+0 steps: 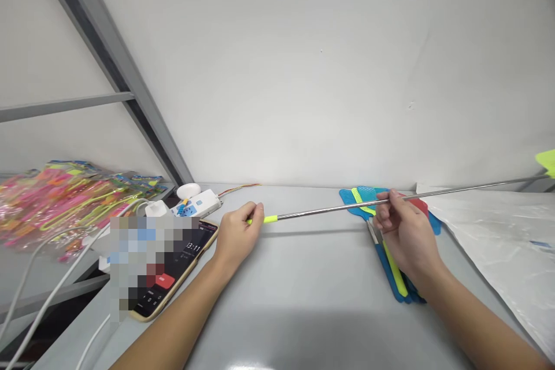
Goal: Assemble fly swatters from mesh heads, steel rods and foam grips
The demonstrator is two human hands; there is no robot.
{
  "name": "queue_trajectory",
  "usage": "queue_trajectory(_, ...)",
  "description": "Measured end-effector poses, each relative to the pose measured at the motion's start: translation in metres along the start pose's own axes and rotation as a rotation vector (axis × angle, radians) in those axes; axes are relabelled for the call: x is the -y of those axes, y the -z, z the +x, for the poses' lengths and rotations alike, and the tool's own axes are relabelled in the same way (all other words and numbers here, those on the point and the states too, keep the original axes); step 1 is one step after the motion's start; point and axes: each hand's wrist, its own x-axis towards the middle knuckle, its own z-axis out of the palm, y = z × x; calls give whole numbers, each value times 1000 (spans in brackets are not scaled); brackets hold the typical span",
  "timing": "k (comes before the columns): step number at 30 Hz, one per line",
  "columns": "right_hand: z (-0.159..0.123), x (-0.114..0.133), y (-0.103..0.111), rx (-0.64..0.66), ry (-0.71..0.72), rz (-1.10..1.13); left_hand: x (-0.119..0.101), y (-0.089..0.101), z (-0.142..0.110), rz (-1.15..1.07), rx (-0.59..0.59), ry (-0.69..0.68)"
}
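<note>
**benchwatcher:** Grey tabletop (303, 277) against a plain white wall, nothing fancy. An extended fly swatter is being held across it: a thin metal telescopic rod (329, 211) with a yellow-green handle (267, 219) at one end and a yellow-green head (547, 162) way off at the right edge of the shot.

**gluegun_77:** How's it being gripped?

**benchwatcher:** The left hand (236, 235) is closed around the handle end, resting on the table. The right hand (401, 231) is pinched on the rod further along, thumb and fingertips, slightly raised. So the swatter is kept just above the surface, slanting up toward the right.

**gluegun_77:** Anything underneath?

**benchwatcher:** A small pile of collapsed swatters (392, 260), blue and yellow-green with a bit of red, is laid on the table right under the right hand. A phone (173, 277) with 13:11 shown on its screen is parked just beside the left wrist, a white power strip (195, 203) behind it, cables trailing off. Packaged pink and yellow items (56, 196) are stacked on the far left, and a clear plastic bag (498, 237) is spread on the right.
</note>
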Motion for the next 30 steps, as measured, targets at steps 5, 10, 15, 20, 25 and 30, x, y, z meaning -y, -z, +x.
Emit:
queue_trajectory(5,-8,-8,-6,19,23,0,-6,-4,-6,29,-39,32)
queue_trajectory(10,-24,-24,-18,147,-82,-88,-18,-9,-17,17,2,15)
queue_trajectory(15,-28,-29,-19,195,-140,-118,-18,-9,-16,-21,-14,7)
queue_trajectory(20,-12,-13,-9,179,-120,-104,-7,-5,-6,-38,-31,20)
queue_trajectory(25,12,8,12,-21,17,17,0,-1,0,-19,-72,33)
queue_trajectory(30,18,10,18,-25,10,57,3,-3,-1,5,-68,32)
